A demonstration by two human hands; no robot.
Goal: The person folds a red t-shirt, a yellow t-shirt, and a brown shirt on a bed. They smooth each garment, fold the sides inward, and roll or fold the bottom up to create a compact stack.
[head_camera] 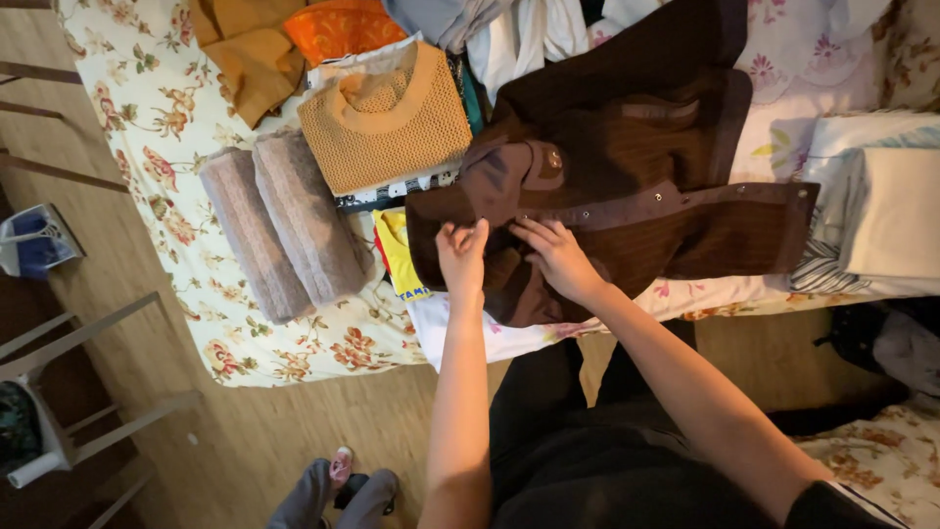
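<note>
Left hand point(462, 250) and right hand point(556, 257) pinch the front edge of a dark brown corduroy snap-button jacket point(627, 167) — fingers closed on fabric. It lies on a floral bedsheet point(147, 108), beside two rolled grey towels point(284, 230).

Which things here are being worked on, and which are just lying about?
In hand: brown jacket, left hand, right hand.
Lying about: two rolled towels, folded mustard knit top, orange cloth, floral sheet.

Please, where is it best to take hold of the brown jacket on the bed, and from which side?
Grip the jacket at its near snap edge, from the bed's near side. That edge lies free and flat, where both hands are.
</note>
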